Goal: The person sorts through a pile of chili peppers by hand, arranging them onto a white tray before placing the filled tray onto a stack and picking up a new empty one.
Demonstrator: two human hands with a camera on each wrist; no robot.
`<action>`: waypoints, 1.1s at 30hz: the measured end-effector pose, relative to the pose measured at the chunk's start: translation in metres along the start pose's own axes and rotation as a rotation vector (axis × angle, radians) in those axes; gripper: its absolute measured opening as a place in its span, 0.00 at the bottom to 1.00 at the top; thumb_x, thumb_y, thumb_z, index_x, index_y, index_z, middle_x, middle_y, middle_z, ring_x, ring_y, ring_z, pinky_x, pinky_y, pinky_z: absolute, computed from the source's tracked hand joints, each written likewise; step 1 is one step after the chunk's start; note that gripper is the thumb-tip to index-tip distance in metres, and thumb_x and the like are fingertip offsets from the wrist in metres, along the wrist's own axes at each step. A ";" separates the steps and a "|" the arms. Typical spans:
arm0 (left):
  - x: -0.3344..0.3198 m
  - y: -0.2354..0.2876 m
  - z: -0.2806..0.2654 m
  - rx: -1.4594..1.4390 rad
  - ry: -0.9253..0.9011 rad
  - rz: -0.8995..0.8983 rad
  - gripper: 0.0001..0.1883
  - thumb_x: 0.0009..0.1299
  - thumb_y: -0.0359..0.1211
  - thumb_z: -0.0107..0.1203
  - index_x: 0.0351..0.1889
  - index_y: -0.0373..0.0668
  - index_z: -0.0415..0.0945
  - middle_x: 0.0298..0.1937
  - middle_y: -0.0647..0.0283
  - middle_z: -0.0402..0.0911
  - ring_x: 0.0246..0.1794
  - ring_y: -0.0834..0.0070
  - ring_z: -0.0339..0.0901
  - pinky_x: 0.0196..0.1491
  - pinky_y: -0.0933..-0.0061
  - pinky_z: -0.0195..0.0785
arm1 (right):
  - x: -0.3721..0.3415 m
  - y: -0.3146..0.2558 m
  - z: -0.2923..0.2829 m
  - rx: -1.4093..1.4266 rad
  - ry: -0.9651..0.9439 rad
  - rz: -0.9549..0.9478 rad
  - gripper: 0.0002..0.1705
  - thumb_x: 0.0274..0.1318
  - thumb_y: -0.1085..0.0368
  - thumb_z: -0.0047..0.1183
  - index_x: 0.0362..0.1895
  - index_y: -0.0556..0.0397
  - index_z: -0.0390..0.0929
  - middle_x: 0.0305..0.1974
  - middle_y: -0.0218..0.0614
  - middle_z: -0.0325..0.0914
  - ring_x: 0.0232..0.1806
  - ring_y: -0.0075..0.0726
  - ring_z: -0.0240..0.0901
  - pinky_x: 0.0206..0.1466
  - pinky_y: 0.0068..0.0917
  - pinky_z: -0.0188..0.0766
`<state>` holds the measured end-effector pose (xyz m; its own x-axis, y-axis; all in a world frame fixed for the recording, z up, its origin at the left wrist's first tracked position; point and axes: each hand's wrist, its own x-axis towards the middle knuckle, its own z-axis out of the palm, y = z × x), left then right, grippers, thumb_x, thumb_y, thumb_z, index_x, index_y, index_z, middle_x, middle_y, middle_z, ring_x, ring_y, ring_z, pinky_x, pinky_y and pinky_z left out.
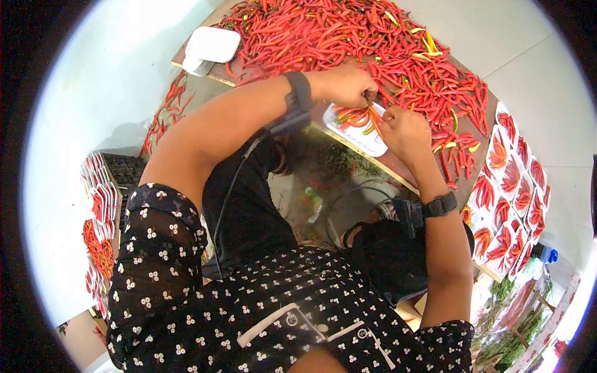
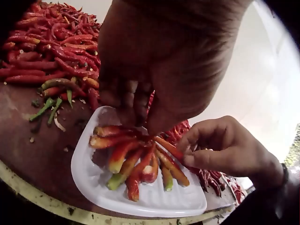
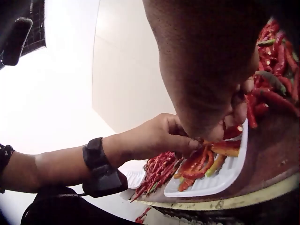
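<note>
A white ridged tray (image 2: 140, 208) lies near the table's edge, with red, orange and green-ended chili peppers (image 2: 133, 171) fanned across it. Their narrow ends meet under my left hand (image 1: 345, 86), whose curled fingers and thumb pinch them at the middle of the fan. From the right, my right hand (image 1: 407, 133) grips one orange-red chili pepper (image 2: 168, 149) between thumb and fingers, at the side of the fan. In the left wrist view, the right hand's thumb lies along that pepper. The left fingertips are partly hidden behind the peppers.
A large heap of red chili peppers (image 1: 311, 34) covers the table behind the tray. White trays (image 1: 212, 45) are stacked at the back left corner. Filled trays (image 1: 510, 193) lie at the right, others (image 1: 102, 186) at the left. The table has a yellowish edge (image 1: 367, 155).
</note>
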<state>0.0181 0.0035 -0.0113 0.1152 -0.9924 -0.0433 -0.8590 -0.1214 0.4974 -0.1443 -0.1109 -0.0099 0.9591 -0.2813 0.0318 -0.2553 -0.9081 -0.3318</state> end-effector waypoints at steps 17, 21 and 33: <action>0.001 0.008 -0.003 0.090 -0.012 -0.050 0.07 0.50 0.32 0.55 0.27 0.44 0.78 0.26 0.59 0.79 0.29 0.62 0.77 0.33 0.62 0.68 | 0.003 0.019 -0.004 0.093 -0.052 0.012 0.09 0.40 0.62 0.52 0.26 0.52 0.80 0.24 0.42 0.77 0.28 0.47 0.75 0.35 0.37 0.71; 0.001 0.006 0.000 0.084 0.024 -0.014 0.07 0.50 0.32 0.55 0.27 0.44 0.78 0.27 0.59 0.79 0.30 0.62 0.77 0.33 0.62 0.68 | 0.001 0.008 -0.005 -0.010 -0.095 0.001 0.08 0.39 0.61 0.54 0.25 0.51 0.80 0.24 0.42 0.77 0.28 0.47 0.75 0.36 0.37 0.71; 0.005 0.001 0.005 0.149 -0.005 -0.023 0.07 0.50 0.32 0.55 0.28 0.45 0.78 0.27 0.59 0.79 0.31 0.61 0.77 0.33 0.60 0.68 | 0.000 0.009 -0.001 -0.011 -0.073 -0.034 0.16 0.45 0.53 0.49 0.23 0.51 0.80 0.24 0.46 0.77 0.28 0.51 0.76 0.35 0.42 0.72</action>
<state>0.0157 -0.0019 -0.0153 0.1335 -0.9894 -0.0576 -0.9208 -0.1453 0.3621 -0.1465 -0.1197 -0.0125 0.9735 -0.2272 -0.0259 -0.2233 -0.9204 -0.3210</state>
